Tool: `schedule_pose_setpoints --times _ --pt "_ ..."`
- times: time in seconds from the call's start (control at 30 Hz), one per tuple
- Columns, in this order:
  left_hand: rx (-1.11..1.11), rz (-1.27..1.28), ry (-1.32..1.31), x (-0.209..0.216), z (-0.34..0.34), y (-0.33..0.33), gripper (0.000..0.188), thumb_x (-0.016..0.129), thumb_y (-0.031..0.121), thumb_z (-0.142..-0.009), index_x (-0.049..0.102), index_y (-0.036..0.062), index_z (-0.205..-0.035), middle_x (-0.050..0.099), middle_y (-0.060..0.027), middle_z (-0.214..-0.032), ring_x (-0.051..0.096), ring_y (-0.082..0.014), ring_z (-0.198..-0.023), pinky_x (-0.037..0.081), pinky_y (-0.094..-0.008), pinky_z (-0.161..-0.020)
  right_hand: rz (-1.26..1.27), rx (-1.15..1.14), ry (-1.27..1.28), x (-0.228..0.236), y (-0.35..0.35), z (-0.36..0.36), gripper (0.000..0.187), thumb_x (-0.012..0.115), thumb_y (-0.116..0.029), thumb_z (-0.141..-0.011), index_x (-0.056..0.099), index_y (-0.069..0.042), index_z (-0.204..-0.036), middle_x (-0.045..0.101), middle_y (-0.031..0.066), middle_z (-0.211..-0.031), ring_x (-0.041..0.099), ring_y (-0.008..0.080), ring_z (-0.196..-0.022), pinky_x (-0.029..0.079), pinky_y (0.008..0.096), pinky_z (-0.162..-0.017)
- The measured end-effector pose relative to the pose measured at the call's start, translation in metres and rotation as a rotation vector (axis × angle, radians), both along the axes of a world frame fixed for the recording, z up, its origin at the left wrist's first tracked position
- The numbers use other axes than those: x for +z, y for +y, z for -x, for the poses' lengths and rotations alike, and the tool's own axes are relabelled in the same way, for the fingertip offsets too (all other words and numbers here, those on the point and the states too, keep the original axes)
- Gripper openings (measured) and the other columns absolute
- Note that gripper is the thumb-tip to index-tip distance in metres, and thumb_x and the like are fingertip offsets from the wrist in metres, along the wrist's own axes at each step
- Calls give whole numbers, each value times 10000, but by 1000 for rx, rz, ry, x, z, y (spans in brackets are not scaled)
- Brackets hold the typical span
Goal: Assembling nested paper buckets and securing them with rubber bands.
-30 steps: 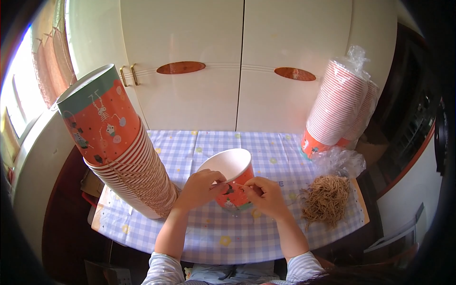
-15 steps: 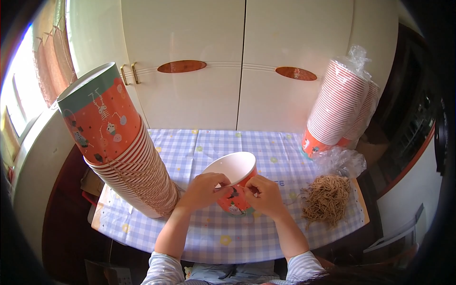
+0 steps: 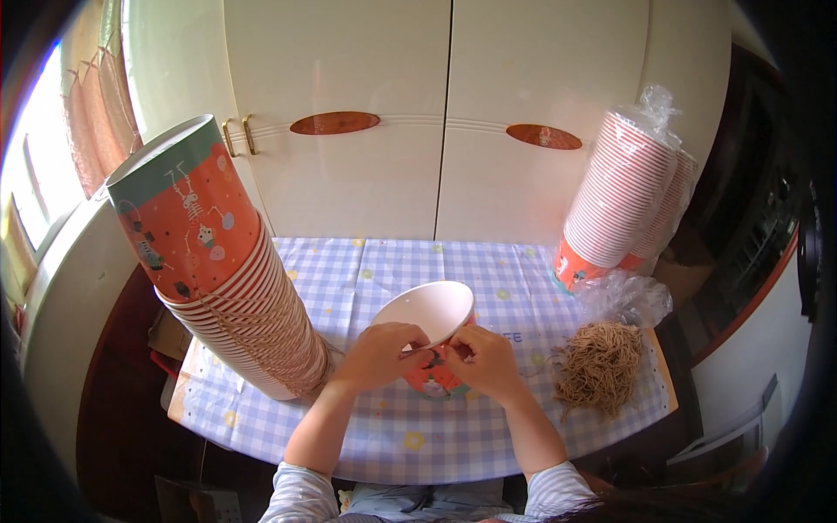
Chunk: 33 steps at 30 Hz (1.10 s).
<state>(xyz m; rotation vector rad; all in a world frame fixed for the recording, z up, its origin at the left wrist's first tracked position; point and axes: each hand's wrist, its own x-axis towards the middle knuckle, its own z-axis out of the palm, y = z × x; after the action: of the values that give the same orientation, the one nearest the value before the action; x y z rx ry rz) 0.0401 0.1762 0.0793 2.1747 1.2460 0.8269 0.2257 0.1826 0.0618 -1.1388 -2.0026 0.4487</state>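
Note:
In front of me a paper bucket (image 3: 425,305), white inside and orange-red with a dark printed figure outside, stands on the table with its mouth tilted toward me. My left hand (image 3: 377,356) is at its near rim on the left, fingertips pinched together. Just across from it, my right hand (image 3: 482,359) also pinches at the rim, its fingers curled. What lies between the fingertips is too small and hidden to tell. To the right lies a heap of tan cords (image 3: 600,368).
A tall stack of nested paper buckets (image 3: 196,209) with tan cords along its side rises at the left. Back right stand more stacked buckets (image 3: 619,187) in clear plastic, with a crumpled plastic bag (image 3: 632,296) before them. A checked tablecloth (image 3: 410,453) covers the table; a cream cabinet (image 3: 366,187) stands behind.
The bucket's rim has shifted slightly right and tipped a little. My fingertips have moved slightly at the rim, and both hands stay close together there.

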Motion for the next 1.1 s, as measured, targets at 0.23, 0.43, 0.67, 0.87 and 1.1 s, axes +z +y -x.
schedule_pose_setpoints --times 0.23,0.43,0.67,0.87,1.1 --pt "-37 -50 3 -3 0 -1 174 606 204 -751 582 40 -803 609 -104 -784 580 -270 -748 450 -354 -670 183 13 -46 5 1 -10 227 637 -290 -728 590 -73 -775 598 58 -697 596 234 -622 463 330 -553" --pt "-79 -113 33 -11 0 0 167 608 212 -750 584 53 -795 602 -97 -767 575 -269 -743 449 -357 -661 118 -52 -22 14 0 -8 227 645 -255 -722 588 -98 -876 601 63 -836 603 234 -741 475 331 -623" --pt "-65 85 160 3 -4 -4 164 589 222 -745 605 58 -736 619 -95 -730 588 -266 -683 454 -360 -621 42 219 -111 -15 23 -14 152 637 -127 -715 595 -114 -861 593 53 -768 590 207 -665 470 310 -601" --pt "-27 44 154 -24 4 2 181 525 207 -770 612 56 -723 614 -117 -703 584 -281 -662 447 -378 -616 -50 281 -213 -22 29 -7 125 639 -144 -721 601 -108 -834 596 55 -747 593 220 -635 474 314 -588" --pt "-68 68 268 -29 -3 11 165 515 187 -758 606 53 -727 598 -108 -670 571 -299 -663 439 -394 -619 -24 283 -210 -24 31 -6 126 639 -150 -724 606 -115 -840 597 59 -760 594 224 -645 476 314 -594"
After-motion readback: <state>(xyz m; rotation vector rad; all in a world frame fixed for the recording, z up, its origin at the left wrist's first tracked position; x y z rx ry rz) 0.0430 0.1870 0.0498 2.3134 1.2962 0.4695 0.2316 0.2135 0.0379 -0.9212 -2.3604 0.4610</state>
